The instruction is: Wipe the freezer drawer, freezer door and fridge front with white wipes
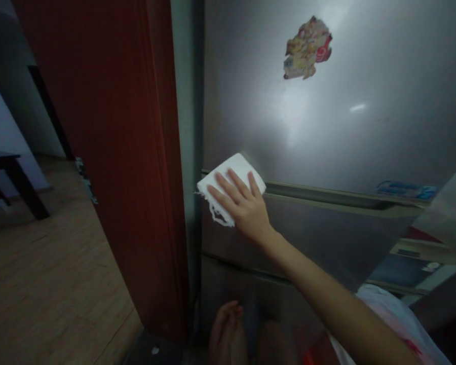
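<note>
My right hand (245, 205) lies flat with spread fingers on a folded white cloth (240, 165). It presses the cloth against the front of a silver refrigerator (251, 91), near the left end of the seam below the upper door. Loose, frayed threads hang from the cloth's lower left edge. What looks like my left hand (228, 324) is low in the middle of the view, in front of the bottom drawer. It is dim there, and how its fingers are set does not show clearly.
A reddish-brown wooden door (137, 152) stands close on the left. Beyond it are a tiled floor (61, 279) and a dark table (15, 162). A torn sticker (306, 48) is on the upper refrigerator door. A whitish plastic bag (395, 309) sits at lower right.
</note>
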A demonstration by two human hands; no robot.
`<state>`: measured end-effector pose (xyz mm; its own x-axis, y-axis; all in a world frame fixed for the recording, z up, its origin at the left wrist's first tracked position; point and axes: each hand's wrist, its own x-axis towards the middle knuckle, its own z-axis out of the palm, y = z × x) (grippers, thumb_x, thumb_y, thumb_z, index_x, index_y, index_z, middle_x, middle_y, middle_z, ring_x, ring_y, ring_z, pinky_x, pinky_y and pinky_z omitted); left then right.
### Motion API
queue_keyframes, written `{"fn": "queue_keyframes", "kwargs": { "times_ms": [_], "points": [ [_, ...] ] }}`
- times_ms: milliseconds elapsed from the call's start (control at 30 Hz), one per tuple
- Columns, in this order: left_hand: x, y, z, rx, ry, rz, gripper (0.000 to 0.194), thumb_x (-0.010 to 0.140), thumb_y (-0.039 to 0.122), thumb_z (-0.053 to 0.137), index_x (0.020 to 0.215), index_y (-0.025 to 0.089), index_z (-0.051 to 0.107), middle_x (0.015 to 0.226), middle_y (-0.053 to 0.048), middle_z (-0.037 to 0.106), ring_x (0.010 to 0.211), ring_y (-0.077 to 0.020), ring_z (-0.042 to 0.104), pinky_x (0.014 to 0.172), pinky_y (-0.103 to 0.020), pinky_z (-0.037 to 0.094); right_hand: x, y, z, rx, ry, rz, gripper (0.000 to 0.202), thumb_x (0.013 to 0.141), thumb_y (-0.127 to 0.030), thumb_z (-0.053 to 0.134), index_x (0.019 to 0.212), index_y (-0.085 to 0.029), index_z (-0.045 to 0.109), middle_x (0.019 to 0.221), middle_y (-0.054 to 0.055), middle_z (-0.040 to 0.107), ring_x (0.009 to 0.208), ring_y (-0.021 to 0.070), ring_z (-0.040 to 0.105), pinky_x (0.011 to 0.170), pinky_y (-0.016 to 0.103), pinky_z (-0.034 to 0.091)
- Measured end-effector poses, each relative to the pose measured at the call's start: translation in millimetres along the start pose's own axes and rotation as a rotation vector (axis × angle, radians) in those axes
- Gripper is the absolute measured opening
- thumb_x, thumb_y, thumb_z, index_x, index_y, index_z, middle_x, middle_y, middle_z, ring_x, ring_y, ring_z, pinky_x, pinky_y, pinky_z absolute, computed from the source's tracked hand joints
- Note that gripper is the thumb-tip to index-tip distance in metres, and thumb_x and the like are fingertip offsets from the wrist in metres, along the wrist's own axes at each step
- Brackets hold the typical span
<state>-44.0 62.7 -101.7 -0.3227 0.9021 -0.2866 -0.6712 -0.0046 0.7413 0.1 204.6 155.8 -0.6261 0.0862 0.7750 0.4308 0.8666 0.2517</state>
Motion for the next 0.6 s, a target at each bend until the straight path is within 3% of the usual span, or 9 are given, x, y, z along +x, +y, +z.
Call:
{"fn": "queue_keyframes", "kwargs": {
  "times_ms": [67, 167, 267, 467, 600],
  "points": [
    [5.2, -2.5, -4.1, -0.017, -0.050, -0.040, 0.046, 0.050, 0.046, 0.087, 0.085, 0.018, 0.076, 0.094, -0.013, 0.074, 0.096, -0.0279, 0.068, 0.090, -0.036, 0.049, 19.0, 1.8, 16.0, -0.092, -0.170, -0.081, 0.037, 0.096, -0.018, 0.041, 0.130, -0.017, 0.056, 0.144, 0.011, 0.046, 0.140, 0.0294, 0.034, 0.117, 0.062, 0.019],
    [12.2, -2.2, -12.5, -0.017, -0.057, -0.064, 0.043, 0.050, 0.044, 0.087, 0.082, 0.018, 0.076, 0.091, -0.014, 0.074, 0.093, -0.0275, 0.069, 0.089, -0.035, 0.050, 25.5, 2.3, 37.2, -0.127, -0.301, -0.129, 0.035, 0.094, -0.014, 0.044, 0.124, -0.007, 0.059, 0.143, 0.017, 0.045, 0.138, 0.0322, 0.036, 0.116, 0.059, 0.025],
    [17.7, -0.3, -20.4, 0.005, -0.013, -0.065, 0.041, 0.049, 0.042, 0.087, 0.080, 0.017, 0.075, 0.089, -0.013, 0.074, 0.092, -0.0285, 0.068, 0.088, -0.036, 0.050, 24.2, 7.3, 41.0, -0.080, -0.338, -0.167, 0.035, 0.092, -0.010, 0.044, 0.123, -0.009, 0.059, 0.144, 0.016, 0.043, 0.139, 0.0317, 0.035, 0.114, 0.058, 0.030],
    [20.7, -3.6, -24.9, -0.030, -0.033, -0.109, 0.036, 0.050, 0.039, 0.087, 0.079, 0.019, 0.077, 0.089, -0.011, 0.075, 0.091, -0.0258, 0.069, 0.084, -0.031, 0.050, 35.7, 25.9, 24.6, -0.052, -0.391, -0.275, 0.040, 0.092, -0.004, 0.042, 0.129, -0.011, 0.055, 0.150, 0.013, 0.035, 0.138, 0.0265, 0.038, 0.111, 0.051, 0.037],
    [13.3, -3.4, -16.7, -0.049, -0.085, -0.074, 0.036, 0.053, 0.038, 0.087, 0.083, 0.020, 0.077, 0.092, -0.010, 0.075, 0.092, -0.0238, 0.069, 0.084, -0.030, 0.050, 42.3, 27.6, 33.1, -0.229, -0.373, -0.384, 0.038, 0.094, -0.013, 0.046, 0.130, -0.007, 0.055, 0.145, 0.017, 0.042, 0.139, 0.0296, 0.035, 0.116, 0.056, 0.028]
  ]
}}
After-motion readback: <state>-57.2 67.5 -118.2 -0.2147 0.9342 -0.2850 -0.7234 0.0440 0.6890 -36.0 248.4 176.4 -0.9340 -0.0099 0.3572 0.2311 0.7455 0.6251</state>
